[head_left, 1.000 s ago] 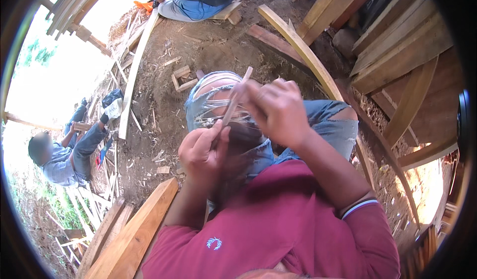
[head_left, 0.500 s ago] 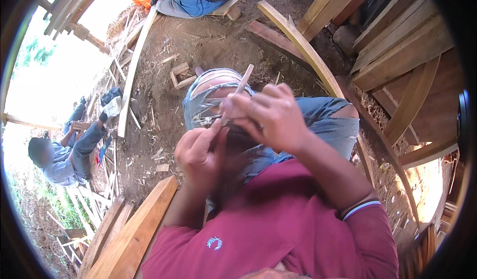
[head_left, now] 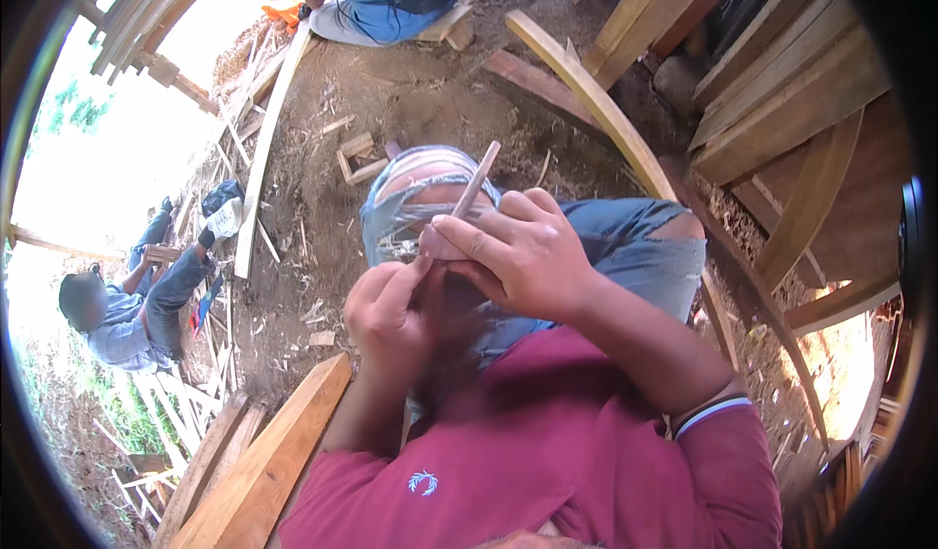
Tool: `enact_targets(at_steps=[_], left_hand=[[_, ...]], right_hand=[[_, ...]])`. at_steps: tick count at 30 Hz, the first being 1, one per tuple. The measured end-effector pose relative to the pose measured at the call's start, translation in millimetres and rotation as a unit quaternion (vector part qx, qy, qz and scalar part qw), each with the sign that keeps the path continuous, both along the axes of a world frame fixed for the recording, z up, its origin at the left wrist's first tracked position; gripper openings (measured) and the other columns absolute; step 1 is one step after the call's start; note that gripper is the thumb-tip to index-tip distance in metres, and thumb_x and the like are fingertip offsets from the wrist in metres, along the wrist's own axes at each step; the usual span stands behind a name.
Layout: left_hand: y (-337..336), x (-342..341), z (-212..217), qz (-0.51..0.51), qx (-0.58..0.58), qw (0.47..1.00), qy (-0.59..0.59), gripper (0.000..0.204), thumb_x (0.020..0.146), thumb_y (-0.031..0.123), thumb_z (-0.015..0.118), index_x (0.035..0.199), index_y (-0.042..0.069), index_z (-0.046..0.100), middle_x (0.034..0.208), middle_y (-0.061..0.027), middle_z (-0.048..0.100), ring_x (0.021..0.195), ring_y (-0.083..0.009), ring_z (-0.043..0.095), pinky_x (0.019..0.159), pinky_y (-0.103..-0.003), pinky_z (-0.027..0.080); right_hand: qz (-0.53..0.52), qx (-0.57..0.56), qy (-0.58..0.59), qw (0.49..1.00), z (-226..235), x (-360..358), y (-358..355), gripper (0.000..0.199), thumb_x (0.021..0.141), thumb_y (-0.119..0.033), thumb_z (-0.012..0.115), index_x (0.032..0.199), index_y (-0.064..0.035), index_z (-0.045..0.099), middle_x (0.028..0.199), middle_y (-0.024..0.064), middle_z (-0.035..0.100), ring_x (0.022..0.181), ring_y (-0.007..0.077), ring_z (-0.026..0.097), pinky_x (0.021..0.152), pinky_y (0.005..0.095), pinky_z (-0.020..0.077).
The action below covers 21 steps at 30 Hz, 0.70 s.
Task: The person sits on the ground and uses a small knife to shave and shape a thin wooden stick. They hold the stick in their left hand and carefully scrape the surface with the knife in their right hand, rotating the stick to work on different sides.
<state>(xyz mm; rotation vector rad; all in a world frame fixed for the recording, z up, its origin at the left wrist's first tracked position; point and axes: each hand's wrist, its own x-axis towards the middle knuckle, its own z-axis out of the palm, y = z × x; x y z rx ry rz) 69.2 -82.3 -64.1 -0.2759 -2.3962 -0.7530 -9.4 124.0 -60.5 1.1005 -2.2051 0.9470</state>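
A slim wooden stick (head_left: 476, 180) rises at a slant from between my hands, its free end pointing away over my knee. My right hand (head_left: 532, 254) is closed around its lower part, with thumb and forefinger together. Between the fingertips shows a small brownish, flat-looking piece (head_left: 444, 245) whose kind I cannot make out. My left hand (head_left: 386, 305) is closed in a pinch just below, its thumb and forefinger meeting the stick's lower end and that piece. The fingers hide where the stick ends.
My legs in torn jeans (head_left: 635, 246) are under my hands. A squared timber (head_left: 264, 461) lies at lower left; a curved beam (head_left: 586, 95) lies ahead. A small wooden frame (head_left: 362, 158) rests on dirt. One person (head_left: 381, 2) sits ahead, another (head_left: 127, 315) at left.
My right hand has come slightly down and nearer, and the stick's tip has dropped a little with it. The left hand stays in nearly the same place. The brownish piece shows more plainly.
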Motion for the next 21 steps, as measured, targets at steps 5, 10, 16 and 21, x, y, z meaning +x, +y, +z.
enact_targets(at_steps=[5,10,16,21], left_hand=[[5,-1,4,0.012,0.000,1.000,0.008,0.020,0.090,0.007,0.092,0.109,0.002,0.087,0.080,-0.0129,0.073,0.067,-0.0286,0.071,0.063,-0.040,0.055],[1,1,0,0.005,-0.003,1.000,0.010,0.019,0.091,0.010,0.092,0.108,0.004,0.087,0.080,-0.0097,0.072,0.067,-0.0284,0.070,0.063,-0.042,0.056],[-5,-2,-4,-0.015,0.009,1.000,0.009,0.019,0.091,0.007,0.091,0.109,0.000,0.086,0.081,-0.0146,0.074,0.069,-0.0293,0.072,0.063,-0.038,0.056],[2,-2,1,0.004,0.006,1.000,0.000,0.018,0.092,0.008,0.090,0.108,0.000,0.086,0.082,-0.0151,0.075,0.069,-0.0297,0.073,0.064,-0.039,0.056]], right_hand=[[-0.157,0.035,-0.029,0.987,1,-36,17,0.028,0.099,-0.032,0.081,0.123,-0.0191,0.079,0.080,0.0038,0.074,0.077,0.0265,0.070,0.080,0.0428,0.0502],[-0.086,0.053,-0.005,0.995,8,-20,13,0.024,0.100,-0.035,0.081,0.118,-0.0184,0.080,0.081,0.0018,0.074,0.076,0.0258,0.069,0.079,0.0432,0.0506],[0.003,0.033,0.011,0.999,6,-4,5,0.019,0.102,-0.031,0.078,0.119,-0.0226,0.079,0.076,0.0008,0.072,0.078,0.0230,0.070,0.079,0.0421,0.0507],[-0.178,0.050,0.012,0.983,9,-47,24,0.024,0.099,-0.032,0.081,0.120,-0.0217,0.078,0.073,-0.0005,0.067,0.076,0.0221,0.069,0.079,0.0410,0.0511]])
